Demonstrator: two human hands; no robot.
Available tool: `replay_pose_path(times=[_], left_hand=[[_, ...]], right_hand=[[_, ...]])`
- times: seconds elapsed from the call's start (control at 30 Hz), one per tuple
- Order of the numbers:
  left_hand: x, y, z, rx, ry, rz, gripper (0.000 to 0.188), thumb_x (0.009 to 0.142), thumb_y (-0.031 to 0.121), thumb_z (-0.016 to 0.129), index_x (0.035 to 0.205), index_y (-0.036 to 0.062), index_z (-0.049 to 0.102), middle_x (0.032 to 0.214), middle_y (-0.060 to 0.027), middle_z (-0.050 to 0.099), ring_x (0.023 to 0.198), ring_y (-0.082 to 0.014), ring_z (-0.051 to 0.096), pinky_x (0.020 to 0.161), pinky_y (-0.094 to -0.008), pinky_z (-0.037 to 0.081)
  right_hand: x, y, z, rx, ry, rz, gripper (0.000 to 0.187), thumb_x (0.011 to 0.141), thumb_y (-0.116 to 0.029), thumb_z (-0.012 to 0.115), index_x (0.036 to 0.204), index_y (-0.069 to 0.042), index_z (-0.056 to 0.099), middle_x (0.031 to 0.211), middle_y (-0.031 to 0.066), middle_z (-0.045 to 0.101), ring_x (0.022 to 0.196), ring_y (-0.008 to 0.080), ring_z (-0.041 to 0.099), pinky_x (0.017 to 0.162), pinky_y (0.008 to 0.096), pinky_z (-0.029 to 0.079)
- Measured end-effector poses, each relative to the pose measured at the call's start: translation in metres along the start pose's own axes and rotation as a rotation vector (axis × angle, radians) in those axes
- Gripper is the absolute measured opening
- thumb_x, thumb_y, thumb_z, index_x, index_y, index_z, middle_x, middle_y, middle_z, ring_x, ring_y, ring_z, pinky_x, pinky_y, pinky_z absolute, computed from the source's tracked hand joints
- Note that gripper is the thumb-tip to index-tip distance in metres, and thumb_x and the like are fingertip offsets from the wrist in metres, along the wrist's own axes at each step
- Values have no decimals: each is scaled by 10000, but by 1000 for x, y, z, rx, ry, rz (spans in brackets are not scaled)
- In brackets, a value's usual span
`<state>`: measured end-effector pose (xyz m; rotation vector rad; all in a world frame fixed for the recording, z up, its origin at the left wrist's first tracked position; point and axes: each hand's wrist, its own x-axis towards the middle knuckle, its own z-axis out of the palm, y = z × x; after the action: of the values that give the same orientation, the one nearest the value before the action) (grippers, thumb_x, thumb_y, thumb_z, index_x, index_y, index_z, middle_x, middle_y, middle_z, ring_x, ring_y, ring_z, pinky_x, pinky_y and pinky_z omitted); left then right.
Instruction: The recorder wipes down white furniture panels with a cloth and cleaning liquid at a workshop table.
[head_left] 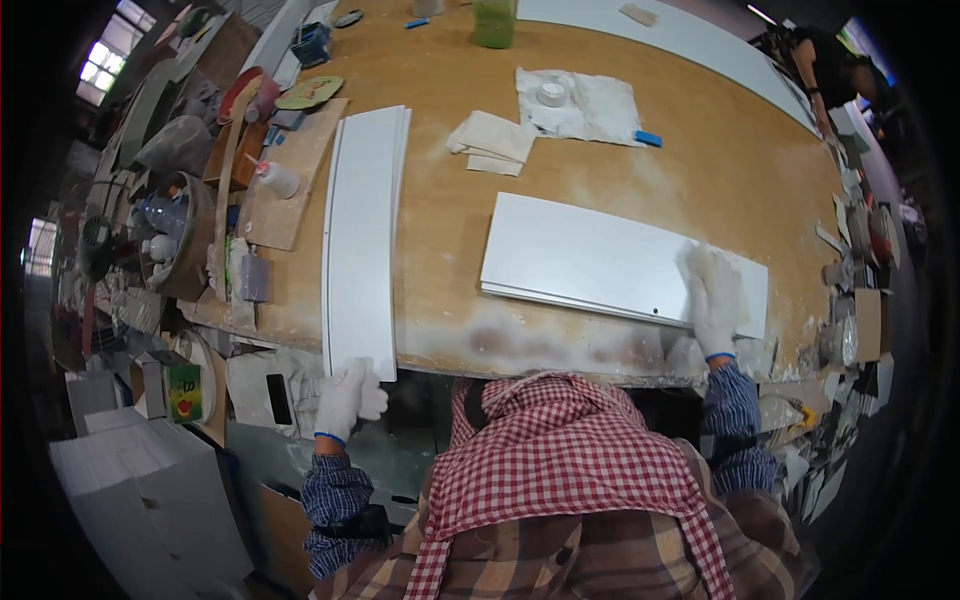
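Two groups of white panels lie on the wooden worktable. My left hand, in a white knit glove, touches the near end of the long stacked white panels; its fingers are loosely bent and apart. Across the right part of another white panel stack lies my gloved right hand, fingers stretched forward and slightly blurred. A pale beige sheet shows beside and partly under that hand, pressed against the top panel. A small dark hole marks this panel's near edge.
Folded beige sheets and a white cloth with a tape roll lie farther back. A squeeze bottle stands on a board at left. A phone sits below the table edge. Another person is at far right.
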<state>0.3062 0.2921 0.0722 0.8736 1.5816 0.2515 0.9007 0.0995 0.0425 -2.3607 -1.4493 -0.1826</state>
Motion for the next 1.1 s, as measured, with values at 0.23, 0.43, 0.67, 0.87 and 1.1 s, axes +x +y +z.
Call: replay_pose_path(times=[0.23, 0.43, 0.67, 0.87, 1.1], left_hand=[[89, 107, 130, 211, -35, 711, 507, 1073, 380, 585, 1372, -26, 631, 1253, -146, 721, 1137, -262, 698, 981, -329, 544], [98, 139, 233, 597, 69, 840, 617, 1088, 406, 488, 1558, 7, 466, 1477, -231, 607, 1326, -358, 606, 1115, -384, 446], [98, 138, 243, 548, 32, 895, 598, 1111, 370, 447, 1586, 8, 424, 1534, -239, 552, 1386, -368, 554, 1155, -374, 404], [115, 129, 234, 549, 90, 939, 600, 1109, 357, 457, 1597, 10, 410, 1544, -239, 545, 1397, -365, 546, 1160, -366, 397], [95, 133, 237, 609, 85, 848, 587, 1112, 358, 449, 1606, 44, 410, 1591, -228, 497, 1429, -361, 521, 1164, -365, 396]], right_hand=[[69, -212, 19, 373, -173, -241, 297, 975, -338, 596, 941, -78, 733, 898, 174, 668, 882, 340, 661, 828, 488, 520], [46, -169, 42, 361, 100, -451, 319, 920, -301, 635, 1138, -70, 617, 1110, 136, 581, 1139, 342, 555, 1107, 477, 406], [8, 57, -43, -186, 194, 191, 330, 999, -355, 560, 1240, -142, 634, 1142, 112, 628, 1133, 345, 557, 1006, 492, 398], [38, -35, -35, -213, -158, 312, 306, 939, -259, 585, 1201, -107, 625, 1127, 161, 610, 1168, 355, 562, 993, 505, 444], [-3, -23, -28, -34, 71, -112, 380, 953, -332, 586, 1266, -121, 627, 1182, 126, 592, 1171, 314, 557, 1082, 484, 426]])
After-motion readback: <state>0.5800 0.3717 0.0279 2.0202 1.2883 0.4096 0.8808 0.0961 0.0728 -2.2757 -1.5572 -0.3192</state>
